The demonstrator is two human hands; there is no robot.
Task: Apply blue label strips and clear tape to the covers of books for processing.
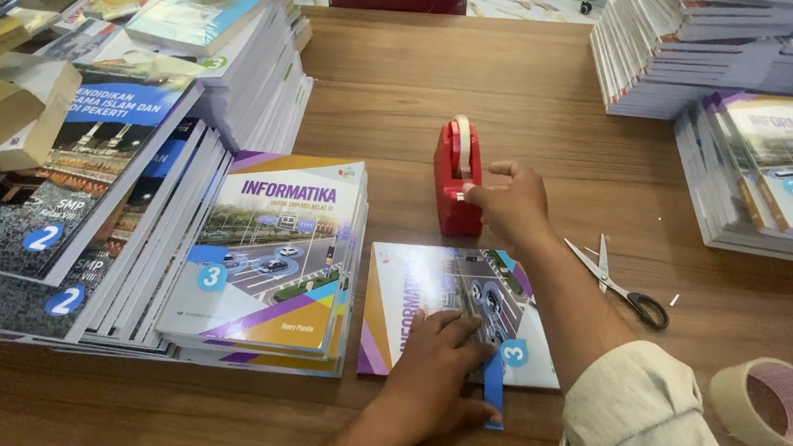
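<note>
Glossy book [428,293], purple-orange cover, flat.

The left hand [438,374] is lying palm down, fingers spread and pressing flat. The right hand [512,202] is reaching forward on an outstretched arm, fingers curled in a pinch, its sleeve bunching at the elbow.

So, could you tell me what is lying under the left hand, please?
The left hand presses on a glossy book lying flat on the wooden table, with a blue strip at its fingers. The cover beneath the palm is hidden.
</note>
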